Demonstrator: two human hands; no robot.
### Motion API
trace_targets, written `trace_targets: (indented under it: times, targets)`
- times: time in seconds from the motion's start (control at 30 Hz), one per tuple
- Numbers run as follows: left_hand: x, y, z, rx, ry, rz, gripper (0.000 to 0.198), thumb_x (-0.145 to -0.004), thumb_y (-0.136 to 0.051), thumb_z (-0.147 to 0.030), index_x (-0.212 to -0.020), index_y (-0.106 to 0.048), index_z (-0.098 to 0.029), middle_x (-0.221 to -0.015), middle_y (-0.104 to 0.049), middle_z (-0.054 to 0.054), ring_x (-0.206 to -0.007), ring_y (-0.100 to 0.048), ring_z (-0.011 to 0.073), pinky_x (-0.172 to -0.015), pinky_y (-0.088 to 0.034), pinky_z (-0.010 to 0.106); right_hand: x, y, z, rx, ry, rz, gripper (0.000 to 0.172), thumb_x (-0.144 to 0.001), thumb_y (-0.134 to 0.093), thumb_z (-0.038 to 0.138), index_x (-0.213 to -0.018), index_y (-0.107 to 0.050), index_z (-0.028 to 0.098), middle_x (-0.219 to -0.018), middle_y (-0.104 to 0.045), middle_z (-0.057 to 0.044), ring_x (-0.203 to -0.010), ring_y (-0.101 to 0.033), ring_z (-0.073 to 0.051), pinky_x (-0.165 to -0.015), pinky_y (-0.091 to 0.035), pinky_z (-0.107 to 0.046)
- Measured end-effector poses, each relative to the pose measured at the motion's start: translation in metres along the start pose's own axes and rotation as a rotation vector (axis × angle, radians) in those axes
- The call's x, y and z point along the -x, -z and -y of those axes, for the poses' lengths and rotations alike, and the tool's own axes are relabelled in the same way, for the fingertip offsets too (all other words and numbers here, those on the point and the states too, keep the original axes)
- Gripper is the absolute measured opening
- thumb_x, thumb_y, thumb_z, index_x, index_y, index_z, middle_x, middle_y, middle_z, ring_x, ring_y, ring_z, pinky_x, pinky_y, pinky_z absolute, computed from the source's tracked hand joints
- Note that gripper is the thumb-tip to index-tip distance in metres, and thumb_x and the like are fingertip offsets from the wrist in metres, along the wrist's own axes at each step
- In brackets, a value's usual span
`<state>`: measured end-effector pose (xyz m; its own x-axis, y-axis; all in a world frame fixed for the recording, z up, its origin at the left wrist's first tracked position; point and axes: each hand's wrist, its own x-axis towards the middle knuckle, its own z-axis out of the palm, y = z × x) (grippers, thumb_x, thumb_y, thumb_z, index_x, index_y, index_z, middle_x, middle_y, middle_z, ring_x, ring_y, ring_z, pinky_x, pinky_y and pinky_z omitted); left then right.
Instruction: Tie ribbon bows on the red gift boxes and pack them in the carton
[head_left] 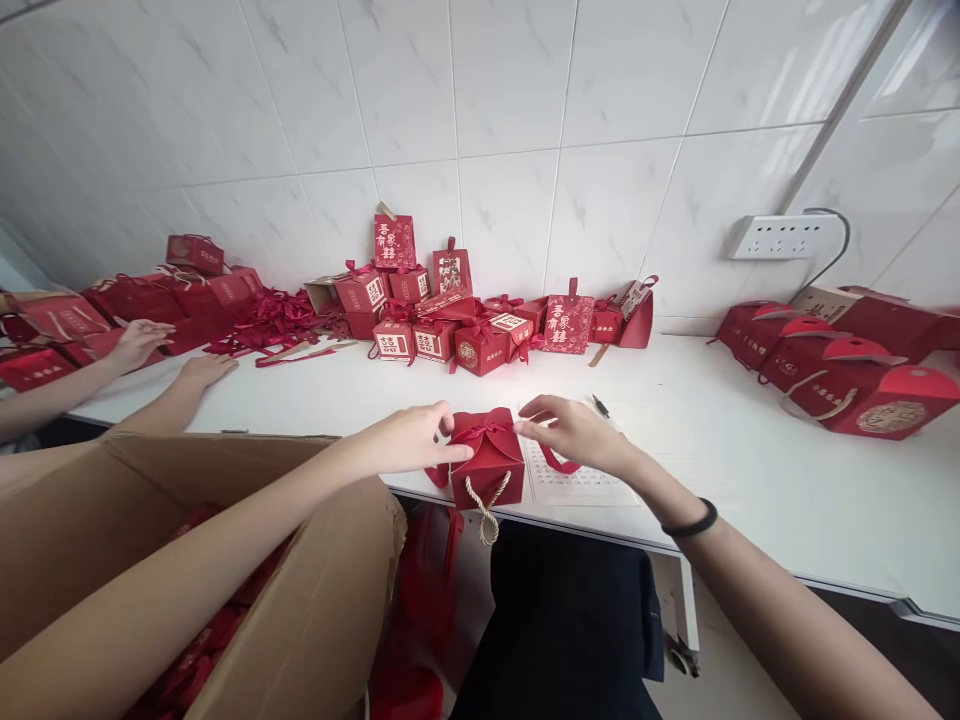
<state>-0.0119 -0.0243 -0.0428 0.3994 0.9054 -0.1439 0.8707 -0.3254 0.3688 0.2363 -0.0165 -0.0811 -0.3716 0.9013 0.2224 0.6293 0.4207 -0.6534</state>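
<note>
A small red gift box (486,458) with a gold rope handle stands at the near edge of the white table (720,440). My left hand (411,437) pinches the left side of the box's ribbon top, fingers closed on it. My right hand (574,432) pinches the right side of the ribbon, with a black band on its wrist. A printed paper sheet (574,482) lies under my right hand.
A pile of red gift boxes (465,320) and ribbons sits against the tiled wall. Larger red boxes (840,370) lie at right, below a power strip (780,237). An open cardboard carton (225,560) stands at lower left. Another person's hands (172,360) rest at left.
</note>
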Motion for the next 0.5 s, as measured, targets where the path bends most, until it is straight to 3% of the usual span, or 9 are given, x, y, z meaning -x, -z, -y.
trace_targets:
  times: [0.13, 0.2, 0.4, 0.5]
  targets:
    - [-0.005, -0.013, 0.002, 0.064, -0.035, -0.071, 0.026, -0.083, -0.044, -0.046, -0.088, -0.051, -0.021, -0.088, -0.066, 0.003, -0.078, -0.062, 0.0198, -0.070, -0.044, 0.030, -0.004, -0.010, 0.016, 0.058, -0.014, 0.000, 0.008, -0.084, -0.061, 0.025, -0.082, -0.061, 0.017, -0.085, -0.067, -0.004, -0.079, -0.064, -0.018, -0.071, -0.046, -0.027]
    - [-0.006, -0.014, 0.007, 0.147, -0.047, -0.082, 0.024, -0.084, -0.041, -0.041, -0.083, -0.053, -0.020, -0.079, -0.064, 0.001, -0.071, -0.060, 0.0179, -0.068, -0.043, 0.029, -0.004, -0.009, 0.017, 0.028, -0.040, 0.000, 0.013, -0.087, -0.053, 0.022, -0.076, -0.060, 0.018, -0.079, -0.066, -0.003, -0.074, -0.062, -0.017, -0.068, -0.045, -0.026]
    - [-0.011, -0.012, 0.020, 0.613, 0.005, 0.136, 0.031, -0.080, -0.048, -0.043, -0.065, -0.050, -0.016, -0.065, -0.056, 0.000, -0.061, -0.055, 0.0136, -0.063, -0.043, 0.028, -0.005, -0.006, 0.004, -0.273, -0.213, 0.138, 0.026, -0.086, -0.047, 0.028, -0.064, -0.054, 0.017, -0.064, -0.061, -0.002, -0.061, -0.057, -0.014, -0.057, -0.041, -0.024]
    - [-0.013, -0.013, 0.025, 0.678, 0.065, 0.175, 0.031, -0.074, -0.055, -0.046, -0.066, -0.051, -0.016, -0.062, -0.054, -0.001, -0.058, -0.051, 0.0125, -0.061, -0.040, 0.028, -0.006, -0.004, -0.005, -0.335, -0.228, 0.202, 0.035, -0.084, -0.051, 0.040, -0.057, -0.049, 0.018, -0.054, -0.055, -0.001, -0.048, -0.043, -0.011, -0.047, -0.031, -0.024]
